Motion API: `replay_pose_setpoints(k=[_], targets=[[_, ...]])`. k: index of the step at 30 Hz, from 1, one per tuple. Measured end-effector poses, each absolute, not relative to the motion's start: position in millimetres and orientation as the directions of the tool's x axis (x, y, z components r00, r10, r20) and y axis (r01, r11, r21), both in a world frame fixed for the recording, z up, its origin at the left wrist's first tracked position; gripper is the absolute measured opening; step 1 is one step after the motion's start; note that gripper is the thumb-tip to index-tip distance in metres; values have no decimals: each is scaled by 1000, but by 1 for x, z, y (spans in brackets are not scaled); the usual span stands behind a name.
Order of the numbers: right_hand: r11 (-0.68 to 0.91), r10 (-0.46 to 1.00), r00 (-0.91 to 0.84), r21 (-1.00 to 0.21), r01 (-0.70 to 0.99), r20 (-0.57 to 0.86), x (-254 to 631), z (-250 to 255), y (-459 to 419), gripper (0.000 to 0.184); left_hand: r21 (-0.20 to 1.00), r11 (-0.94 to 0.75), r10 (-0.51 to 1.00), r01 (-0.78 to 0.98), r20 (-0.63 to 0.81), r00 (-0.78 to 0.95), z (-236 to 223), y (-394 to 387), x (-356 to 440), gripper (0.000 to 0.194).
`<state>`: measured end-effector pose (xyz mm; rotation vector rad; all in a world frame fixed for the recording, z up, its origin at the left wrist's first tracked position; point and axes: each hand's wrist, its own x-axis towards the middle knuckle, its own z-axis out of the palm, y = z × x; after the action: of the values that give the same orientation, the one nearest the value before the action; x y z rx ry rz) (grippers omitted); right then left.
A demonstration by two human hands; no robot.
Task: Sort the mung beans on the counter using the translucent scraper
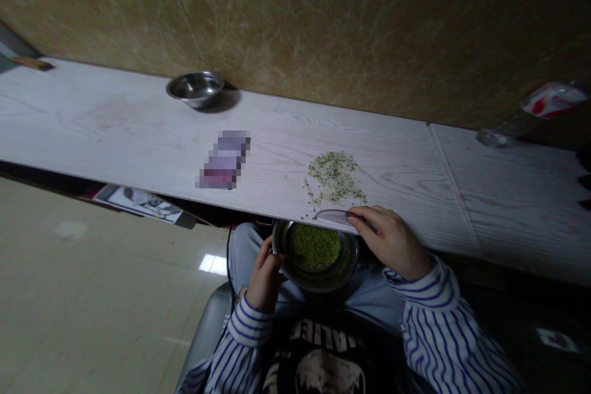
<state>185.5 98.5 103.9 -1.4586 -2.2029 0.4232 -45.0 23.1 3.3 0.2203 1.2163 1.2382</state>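
My left hand (266, 271) grips the left rim of a metal bowl (318, 283), which sits on my lap against the table's front edge. Small green beans (316, 247), which look like mung beans, lie in it. On the table, just past the bowl, is a spread pile of white grains mixed with green beans (333, 176). Between thumb and fingers my right hand (392, 239) pinches a thin, dark, see-through curved piece (333, 215); its exact kind is unclear. That piece lies low over the tabletop, at the near side of the pile.
A second metal bowl (196, 90) stands at the back of the pale wooden table (277, 129), near the wall. A blurred-out phone-like object (225, 160) lies left of the pile. At the right, a clear plastic bottle (530, 112) lies on its side. An open drawer (143, 202) juts out below the table.
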Motion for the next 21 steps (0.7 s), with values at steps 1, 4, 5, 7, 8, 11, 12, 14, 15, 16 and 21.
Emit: replay_pose_setpoints(k=[1, 4, 5, 7, 8, 11, 12, 14, 15, 16, 21], targets=[[393, 920, -332, -489, 779, 209, 185, 104, 98, 18, 704, 392, 799, -592, -579, -159, 4, 23, -45, 54], [392, 920, -329, -490, 778, 213, 184, 103, 97, 17, 705, 394, 798, -590, -581, -162, 5, 23, -43, 56], [393, 920, -330, -492, 777, 213, 184, 103, 97, 17, 703, 393, 798, -592, -581, -160, 5, 23, -43, 57], [400, 917, -334, -493, 773, 220, 182, 103, 96, 17, 697, 387, 798, -603, -581, -159, 5, 23, -43, 61], [406, 914, -337, -491, 771, 226, 181, 102, 96, 17, 694, 382, 798, -611, -581, -161, 5, 23, -43, 62], [416, 909, -343, -479, 773, 235, 178, 102, 97, 17, 689, 370, 797, -623, -580, -167, 5, 23, -44, 62], [415, 910, -342, -475, 776, 237, 176, 102, 97, 17, 690, 368, 797, -623, -579, -171, 5, 22, -44, 61], [414, 910, -336, -467, 782, 244, 173, 102, 98, 17, 697, 359, 799, -621, -574, -182, 5, 23, -45, 59], [414, 909, -333, -463, 784, 249, 171, 102, 99, 17, 701, 354, 801, -619, -569, -187, 5, 23, -45, 57], [416, 908, -333, -460, 784, 254, 168, 102, 99, 18, 706, 350, 803, -616, -564, -190, 5, 23, -46, 55], [453, 891, -382, -460, 764, 244, 158, 106, 98, 17, 706, 361, 807, -609, -564, -175, 8, 23, -49, 51]])
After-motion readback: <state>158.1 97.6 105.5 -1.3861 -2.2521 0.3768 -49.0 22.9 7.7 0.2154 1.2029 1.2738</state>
